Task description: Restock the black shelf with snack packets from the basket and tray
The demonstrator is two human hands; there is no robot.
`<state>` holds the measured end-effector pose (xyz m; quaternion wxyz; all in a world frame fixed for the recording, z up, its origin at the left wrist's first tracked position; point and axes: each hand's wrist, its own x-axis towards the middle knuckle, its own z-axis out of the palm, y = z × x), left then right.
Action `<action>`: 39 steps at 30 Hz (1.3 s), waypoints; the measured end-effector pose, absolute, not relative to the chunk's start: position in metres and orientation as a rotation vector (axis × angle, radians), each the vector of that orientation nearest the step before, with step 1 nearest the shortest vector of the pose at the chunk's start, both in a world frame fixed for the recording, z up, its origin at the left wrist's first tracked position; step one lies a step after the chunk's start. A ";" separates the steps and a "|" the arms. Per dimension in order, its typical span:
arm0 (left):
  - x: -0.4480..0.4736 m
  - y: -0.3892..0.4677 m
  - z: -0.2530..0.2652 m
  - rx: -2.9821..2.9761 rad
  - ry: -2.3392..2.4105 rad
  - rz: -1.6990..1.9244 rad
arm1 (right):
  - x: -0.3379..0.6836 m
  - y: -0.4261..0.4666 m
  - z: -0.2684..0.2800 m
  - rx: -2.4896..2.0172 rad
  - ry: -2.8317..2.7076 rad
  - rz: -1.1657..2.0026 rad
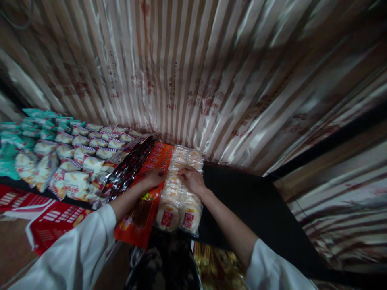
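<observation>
Two rows of clear packets of pale round crackers (169, 193), with red and yellow labels, lie overlapping on a black shelf. My right hand (192, 179) is over the right-hand row, fingers curled and bunched on a cracker packet. Closed too, my left hand (155, 177) rests at the seam between the left row and a large orange snack bag (136, 225). Whatever its fingers grip, if anything, is hidden and blurred. The orange bag lies flat along the left side of the crackers.
Shiny dark red packets (130, 167) stand left of the orange bag. Beyond them are rows of white snack bags (72, 181) and teal bags (12, 149). Striped plastic sheeting (181, 80) hangs behind. Black shelf surface (242, 201) extends right; golden packages (214, 266) sit below.
</observation>
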<state>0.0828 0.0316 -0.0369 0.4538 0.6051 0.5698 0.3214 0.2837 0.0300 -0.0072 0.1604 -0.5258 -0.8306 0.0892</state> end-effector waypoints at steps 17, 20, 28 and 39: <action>0.102 0.029 -0.046 1.493 1.444 0.930 | 0.287 0.020 -0.004 -1.440 -2.391 0.280; 0.102 0.026 -0.045 1.492 1.434 0.954 | 0.285 0.016 0.001 -1.500 -2.430 0.291; 0.087 0.015 -0.034 1.569 1.525 0.768 | 0.279 0.011 0.006 -1.588 -2.417 0.222; 0.098 0.008 -0.045 1.455 1.372 0.902 | 0.284 0.010 -0.004 -1.433 -2.390 0.248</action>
